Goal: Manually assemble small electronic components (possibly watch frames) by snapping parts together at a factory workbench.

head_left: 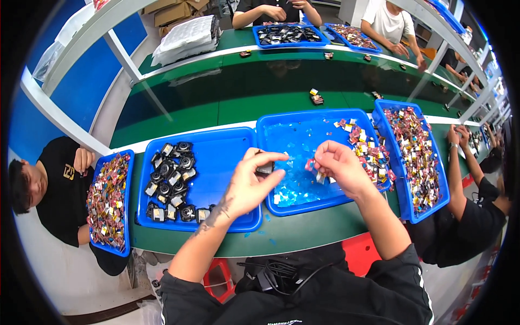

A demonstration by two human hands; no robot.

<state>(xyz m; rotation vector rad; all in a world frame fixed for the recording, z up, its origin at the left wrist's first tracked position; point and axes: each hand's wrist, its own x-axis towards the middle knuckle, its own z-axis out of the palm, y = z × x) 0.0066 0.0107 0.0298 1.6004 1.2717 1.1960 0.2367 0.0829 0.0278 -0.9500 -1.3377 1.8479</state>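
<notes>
My left hand (252, 181) is over the gap between the two middle trays. Its fingers curl around a small black camera-like housing (265, 168), mostly hidden, while thumb and forefinger stand apart. Above the second tray, my right hand (344, 169) pinches a small red circuit piece (310, 164) between thumb and fingertips. Below it in the blue parts tray (261, 130) lie scraps of clear blue film (298, 187) and a heap of small red, white and yellow circuit pieces (374, 157). The blue tray on the left (216, 149) holds several black housings (172, 179) on its left side.
Full trays of circuit pieces flank me, one far left (108, 200) and a tilted one at right (417, 162). Beyond a white rail runs a green conveyor (244, 92) with a few loose housings (316, 98). Co-workers sit left, right and across. Metal posts (122, 57) frame the bench.
</notes>
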